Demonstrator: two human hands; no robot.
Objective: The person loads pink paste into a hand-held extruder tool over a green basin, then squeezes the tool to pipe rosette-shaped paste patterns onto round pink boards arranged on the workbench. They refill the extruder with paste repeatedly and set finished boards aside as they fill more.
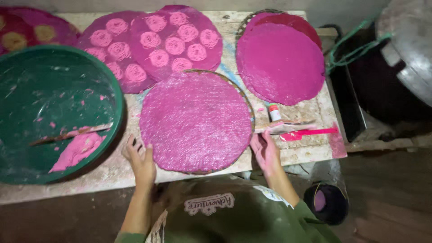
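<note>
A round woven tray covered with a flat pink sheet [195, 121] lies on the table in front of me. My left hand [140, 159] rests open at its lower left edge, fingers apart, touching the rim. My right hand [265, 152] is open at the tray's right edge, stained pink, holding nothing. Just beyond my right hand lie a pink-smeared flat spatula [310, 132] and a small bottle with a red cap [273, 111].
A big green basin [114, 96] with a lump of pink paste [77, 149] and a stick sits at left. More pink discs, some with swirl patterns [175, 40], lie behind. A stack of plain pink discs [280, 63] is at right. A dark bucket [326, 203] stands on the floor.
</note>
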